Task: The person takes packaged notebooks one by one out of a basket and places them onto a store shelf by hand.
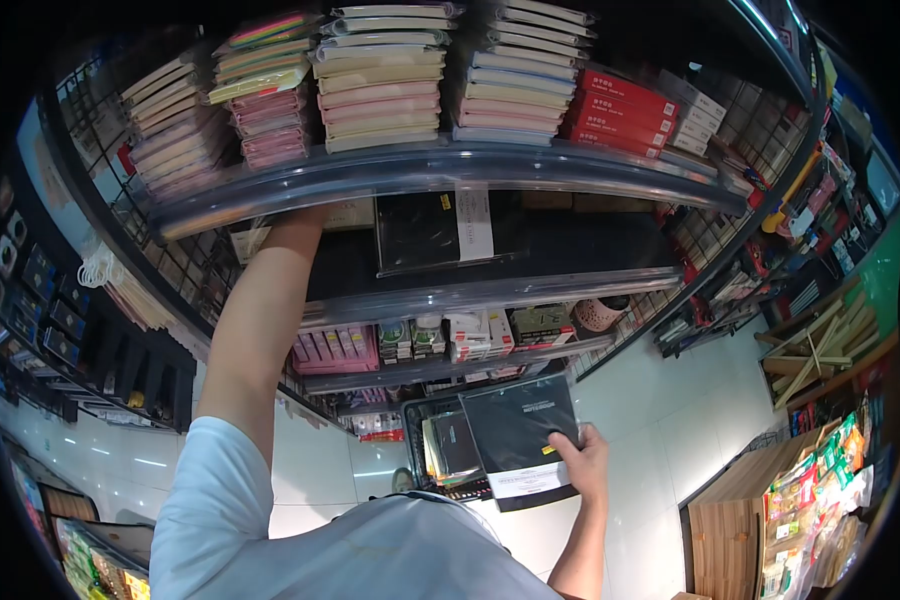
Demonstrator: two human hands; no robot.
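Observation:
My right hand (582,459) is closed on a black notebook (518,425), thumb on its front near the right edge. A white paper band wraps the notebook's lower part, beside a small yellow sticker. My left arm (260,310) reaches up into the middle shelf; the shelf's front edge hides the fingers of that hand. Right of it on this shelf lies another black notebook (420,235) with a white band, in clear wrapping. Below, a dark basket (410,425) holds another dark notebook (456,445) and other items, partly covered by the held one.
Stacks of pastel notebooks (380,95) and red boxes (620,110) fill the upper shelf, behind a clear-covered front rail (450,168). Pink boxes (335,348) and a pink basket (602,314) stand lower. A cardboard box (725,530) with colourful packets is at lower right.

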